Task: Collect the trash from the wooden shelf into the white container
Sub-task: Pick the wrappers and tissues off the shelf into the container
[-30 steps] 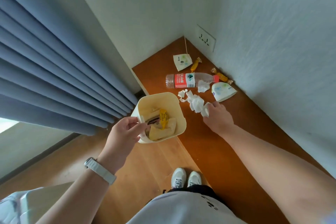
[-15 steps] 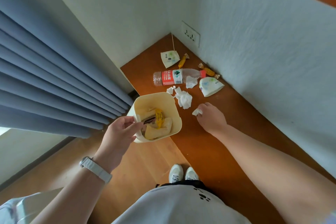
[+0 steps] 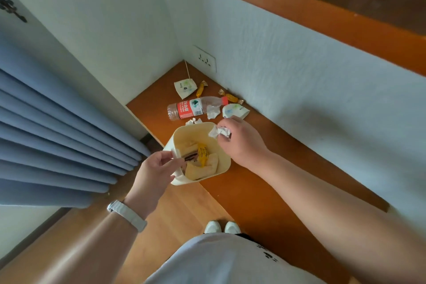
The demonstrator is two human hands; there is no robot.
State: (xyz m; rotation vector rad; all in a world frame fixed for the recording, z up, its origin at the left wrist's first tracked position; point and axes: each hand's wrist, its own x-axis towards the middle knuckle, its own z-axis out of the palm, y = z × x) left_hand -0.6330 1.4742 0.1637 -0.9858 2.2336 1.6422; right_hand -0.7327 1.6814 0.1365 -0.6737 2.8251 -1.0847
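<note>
My left hand (image 3: 155, 172) grips the near rim of the white container (image 3: 224, 163), held at the front edge of the wooden shelf (image 3: 265, 191). Wrappers lie inside the container. My right hand (image 3: 239, 143) is shut on crumpled white tissue (image 3: 219, 132) just over the container's far right rim. On the shelf behind lie a plastic bottle (image 3: 192, 108), a small tissue piece (image 3: 212, 112), two white paper packets (image 3: 185, 86) (image 3: 235, 111), two orange candy wrappers (image 3: 200, 91) (image 3: 231, 97) and tissue scraps (image 3: 193, 121).
White walls close the shelf's back and right, with a power socket (image 3: 205, 59) in the corner. A thin stick (image 3: 187, 69) leans there. Blue curtains (image 3: 57, 134) hang on the left. My shoes (image 3: 222, 227) stand on the wooden floor below.
My right hand has gathered the tissue from the shelf and lifted it left to the container's rim. The left hand keeps its grip on the container.
</note>
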